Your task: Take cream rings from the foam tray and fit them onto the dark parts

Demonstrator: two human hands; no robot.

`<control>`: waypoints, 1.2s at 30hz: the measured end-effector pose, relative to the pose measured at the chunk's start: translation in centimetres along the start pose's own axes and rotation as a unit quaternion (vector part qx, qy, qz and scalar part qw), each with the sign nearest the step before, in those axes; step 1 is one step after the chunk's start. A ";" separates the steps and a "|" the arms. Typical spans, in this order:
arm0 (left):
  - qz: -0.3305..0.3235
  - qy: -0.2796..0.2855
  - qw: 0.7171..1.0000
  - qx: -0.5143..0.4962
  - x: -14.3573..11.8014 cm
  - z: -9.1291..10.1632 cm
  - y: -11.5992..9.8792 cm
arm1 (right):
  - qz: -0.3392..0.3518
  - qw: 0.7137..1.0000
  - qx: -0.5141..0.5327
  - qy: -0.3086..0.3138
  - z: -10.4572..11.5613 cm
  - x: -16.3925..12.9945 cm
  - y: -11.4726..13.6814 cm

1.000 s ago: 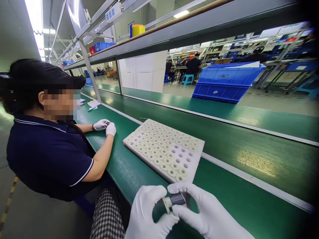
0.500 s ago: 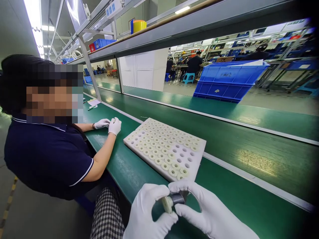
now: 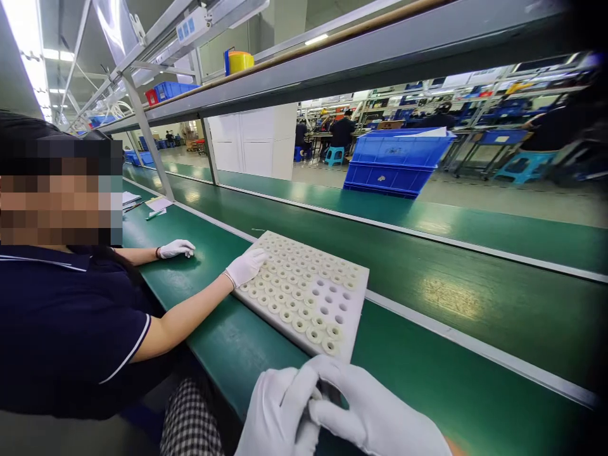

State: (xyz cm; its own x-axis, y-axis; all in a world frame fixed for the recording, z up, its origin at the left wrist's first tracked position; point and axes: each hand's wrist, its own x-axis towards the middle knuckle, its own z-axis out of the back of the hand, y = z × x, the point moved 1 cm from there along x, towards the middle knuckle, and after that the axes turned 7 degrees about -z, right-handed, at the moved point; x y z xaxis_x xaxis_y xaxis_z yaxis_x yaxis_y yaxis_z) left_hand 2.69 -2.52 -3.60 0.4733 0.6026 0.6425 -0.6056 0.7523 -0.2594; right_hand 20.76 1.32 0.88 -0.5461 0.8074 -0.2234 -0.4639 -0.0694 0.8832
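Our left hand (image 3: 280, 415) and right hand (image 3: 375, 415), both in white gloves, are pressed together at the near edge of the green bench (image 3: 427, 386). The fingers curl narrowly around something pinched between them, but the gloves cover it, so we cannot tell what it is; only a dark sliver shows in the gap. We hold it low and close to the body, probably so both thumbs can work on it.

Just beyond our fingertips lies the white foam tray (image 3: 354, 316), its holes drilled in rows. Most hold small cream rings (image 3: 300, 324), each seated flat in its own pocket, which keeps them apart and easy to pick; a patch of holes near our corner stands bare, being the closest reach.

At the far left corner of the tray rests a co-worker's gloved hand (image 3: 244, 266), arm stretched across the bench, so the tray sits between the two of us. Their other hand (image 3: 177, 249) lies flat on the bench. Farther off, a blue crate (image 3: 394, 161) sits on the far belt.
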 end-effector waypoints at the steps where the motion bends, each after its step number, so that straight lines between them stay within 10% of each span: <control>1: 0.012 -0.007 1.000 0.019 0.0 -0.3 0.2 | -0.007 1.000 -0.010 -0.011 0.7 0.4 -0.5; 7: 0.108 -0.007 0.988 0.111 -2.2 -3.6 3.2 | -0.122 0.958 0.018 -0.258 8.4 3.7 -7.5; 11: 0.142 0.008 0.986 0.092 -3.6 -5.6 4.9 | -0.130 0.940 0.071 -0.306 11.2 5.0 -11.9; 26: 0.107 0.011 0.993 0.049 -3.6 -6.0 4.8 | -0.086 0.941 -0.011 -0.327 11.4 6.0 -13.2; 36: 0.115 0.026 0.993 0.027 -3.5 -5.8 4.7 | -0.092 0.879 -0.233 -0.406 11.0 7.2 -13.7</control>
State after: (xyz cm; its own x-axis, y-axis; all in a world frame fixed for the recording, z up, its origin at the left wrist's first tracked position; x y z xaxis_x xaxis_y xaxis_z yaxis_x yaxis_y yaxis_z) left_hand 1.94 0.47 -11.28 0.3505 0.7710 0.5316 -0.7338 0.5788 -0.3556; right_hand 30.86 14.48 -8.26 0.1578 0.9689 0.1908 -0.8303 0.0256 0.5567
